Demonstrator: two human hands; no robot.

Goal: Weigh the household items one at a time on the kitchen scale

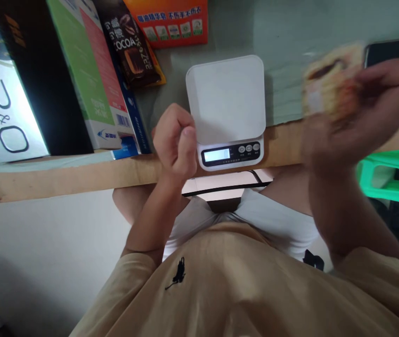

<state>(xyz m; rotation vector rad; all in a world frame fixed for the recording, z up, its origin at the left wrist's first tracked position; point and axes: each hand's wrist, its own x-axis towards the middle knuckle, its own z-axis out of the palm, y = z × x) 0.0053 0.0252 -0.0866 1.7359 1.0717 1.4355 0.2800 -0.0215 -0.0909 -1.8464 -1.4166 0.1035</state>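
right hand [371, 107]: smeared by blur; I can't pick out single fingers.
packet [329, 82]: gripped in my right hand, blurred to cream, brown and orange patches; its print is unreadable.
readout [216, 155]: lit, but the digits are too small to read.
scale [227, 98]: its near left corner is hidden behind my left hand [176, 138].
left hand: a closed fist; anything inside is hidden.
dark slab [394, 49]: at the desk's [80, 175] far right corner, partly behind my right hand; phone or tablet, I can't tell.
boxes [45, 79]: at the desk's left end, cut off by the top and left edges.
green stool [392, 175]: below the desk's near edge, cut off on the right.
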